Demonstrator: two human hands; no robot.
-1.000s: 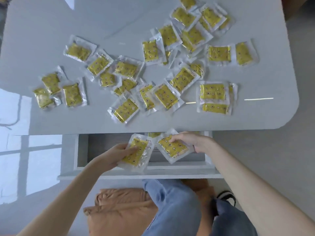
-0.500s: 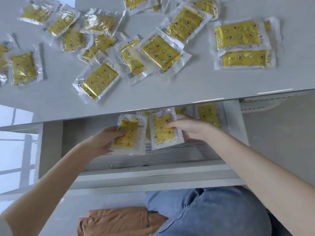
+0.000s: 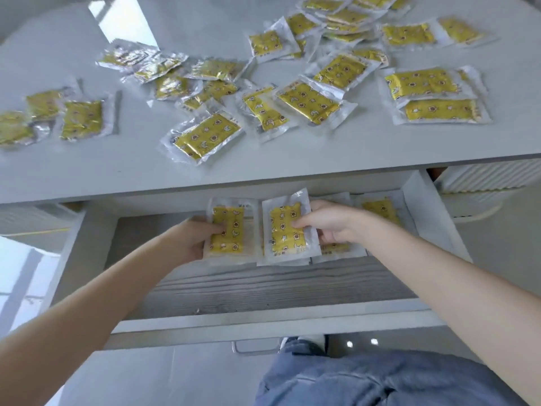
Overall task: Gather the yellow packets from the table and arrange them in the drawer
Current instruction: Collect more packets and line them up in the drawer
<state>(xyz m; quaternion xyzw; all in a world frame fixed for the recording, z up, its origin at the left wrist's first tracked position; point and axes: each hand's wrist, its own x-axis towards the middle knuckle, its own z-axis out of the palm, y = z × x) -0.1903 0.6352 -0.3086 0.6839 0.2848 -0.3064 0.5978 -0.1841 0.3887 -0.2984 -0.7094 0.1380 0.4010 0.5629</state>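
Both hands reach into the open drawer (image 3: 87, 259) under the white table (image 3: 292, 159). My left hand (image 3: 194, 240) grips a yellow packet (image 3: 229, 230) by its left edge, thumb on top. My right hand (image 3: 328, 224) holds a second yellow packet (image 3: 285, 230) right beside it, fingers on its right side. The two packets lie side by side, upright, at the back of the drawer. More packets (image 3: 380, 210) lie in the drawer to the right, partly hidden by my right hand. Several yellow packets (image 3: 205, 136) are scattered across the tabletop.
The drawer's grey wood-grain floor (image 3: 263, 288) is bare in front and to the left of the packets. Its white front panel (image 3: 263, 326) carries a metal handle (image 3: 254, 348). My blue-jeaned legs (image 3: 380, 379) sit below it.
Both hands carried their packets from the drawer's front deeper toward its back, turning them upright and side by side. The camera view dropped closer to the drawer.
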